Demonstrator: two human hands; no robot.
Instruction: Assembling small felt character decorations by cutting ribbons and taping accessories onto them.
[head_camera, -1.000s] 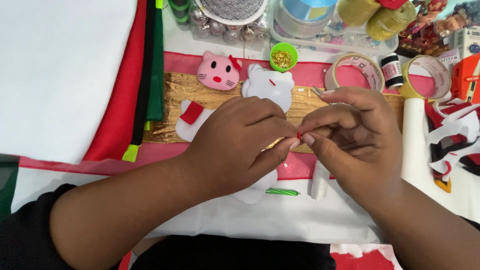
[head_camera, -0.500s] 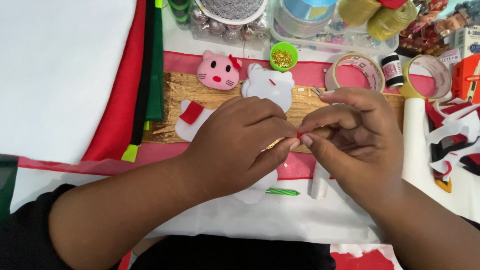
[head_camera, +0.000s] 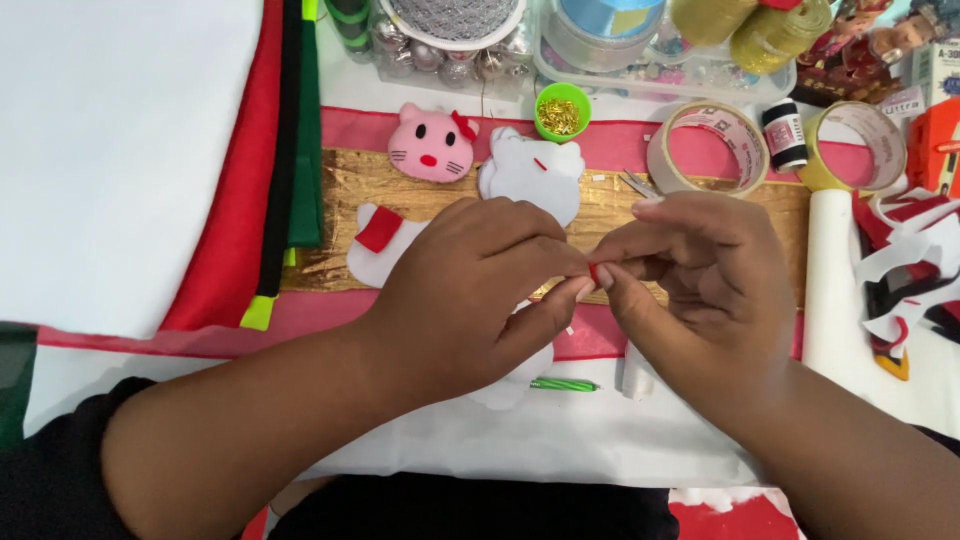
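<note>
left hand (head_camera: 470, 290): came in from lower left, forearm flat over the table, palm down, fingers curled, thumb and forefinger pinched on the red scrap (head_camera: 594, 272).
right hand (head_camera: 700, 290): came in from lower right, wrist bent, knuckles up, fingertips pinched on the same scrap from the other side.
hands together: fingertips touched at the scrap, both closed on it.
red scrap: tiny, mostly hidden between the fingertips; shape couldn't be told.
beyond left hand: pink cat face (head_camera: 432, 145), white cat face (head_camera: 532, 170) just beside it, both on gold fabric (head_camera: 350, 180).
left of left hand: white felt piece with red patch (head_camera: 378, 235), partly under the knuckles.
beyond right hand: tape roll (head_camera: 708, 148), black thread spool (head_camera: 784, 135), green cup of gold beads (head_camera: 562, 110).
below the hands: green striped stick (head_camera: 565, 384) on white sheet (head_camera: 560, 440).
</note>
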